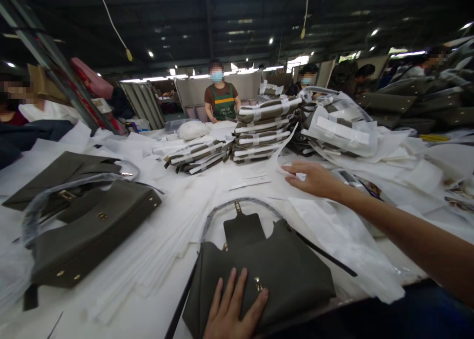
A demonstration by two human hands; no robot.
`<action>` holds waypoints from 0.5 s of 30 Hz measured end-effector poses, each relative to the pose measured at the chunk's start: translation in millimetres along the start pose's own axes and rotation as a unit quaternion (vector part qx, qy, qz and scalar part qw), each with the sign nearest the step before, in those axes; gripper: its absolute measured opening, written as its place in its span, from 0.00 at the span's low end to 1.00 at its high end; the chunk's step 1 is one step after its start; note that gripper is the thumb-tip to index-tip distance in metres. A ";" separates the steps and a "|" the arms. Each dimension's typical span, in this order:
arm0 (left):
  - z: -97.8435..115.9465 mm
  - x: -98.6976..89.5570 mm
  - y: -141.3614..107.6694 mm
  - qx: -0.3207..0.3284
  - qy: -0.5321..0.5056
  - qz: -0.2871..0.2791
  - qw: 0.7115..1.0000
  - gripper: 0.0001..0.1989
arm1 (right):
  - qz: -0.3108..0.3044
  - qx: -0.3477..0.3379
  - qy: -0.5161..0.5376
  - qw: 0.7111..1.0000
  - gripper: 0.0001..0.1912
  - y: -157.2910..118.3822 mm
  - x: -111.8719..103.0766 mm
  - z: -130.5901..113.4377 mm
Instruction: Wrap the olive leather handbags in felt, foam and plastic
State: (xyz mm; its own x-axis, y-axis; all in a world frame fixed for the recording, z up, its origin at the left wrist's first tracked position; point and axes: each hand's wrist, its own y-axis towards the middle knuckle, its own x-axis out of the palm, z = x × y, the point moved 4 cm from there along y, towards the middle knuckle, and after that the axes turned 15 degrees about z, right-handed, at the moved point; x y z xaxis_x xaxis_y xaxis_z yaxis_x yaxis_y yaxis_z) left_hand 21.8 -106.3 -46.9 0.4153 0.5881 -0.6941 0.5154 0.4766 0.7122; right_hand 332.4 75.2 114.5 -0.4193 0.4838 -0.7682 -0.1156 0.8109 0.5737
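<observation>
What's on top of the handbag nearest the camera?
The left hand lies spread on the handbag, thumb beside the gold clasp. The surface under the palm and fingers is covered, so can't be seen.

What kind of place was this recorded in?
Probably a bag factory, perhaps its finishing or packing area: an olive handbag lies under the left hand, a stack of olive-and-white bundles stands beyond it, and an aproned co-worker faces the camera.

The bare left hand (232, 310) lies palm down, fingers (239, 285) spread, thumb (257, 305) angled rightward. The long bare right forearm (388, 225) stretches inward, the bare right hand (313, 178) pointing leftward, its grip unclear.
</observation>
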 end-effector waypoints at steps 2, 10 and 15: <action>0.1 -12.6 9.1 -0.018 -0.034 -0.053 0.998 0.38 | -0.043 -0.153 0.012 0.987 0.23 -32.0 -7.9 -59.9; 1.9 -18.8 7.2 -0.071 -0.111 -0.093 0.987 0.28 | -0.236 -0.246 0.132 0.931 0.28 -140.6 26.9 -153.1; 4.3 -18.0 4.7 -0.059 -0.109 -0.081 0.989 0.29 | -0.249 -0.220 0.164 0.929 0.40 -168.5 45.8 -140.2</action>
State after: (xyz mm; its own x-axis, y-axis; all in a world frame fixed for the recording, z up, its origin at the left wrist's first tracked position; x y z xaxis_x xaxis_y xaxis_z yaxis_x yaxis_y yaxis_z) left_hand 20.0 -117.5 -31.6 0.4921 0.3489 -0.7976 0.5026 0.6342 0.5875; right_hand 206.5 -85.4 22.5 -0.4588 -0.1008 -0.8828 -0.6961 0.6583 0.2866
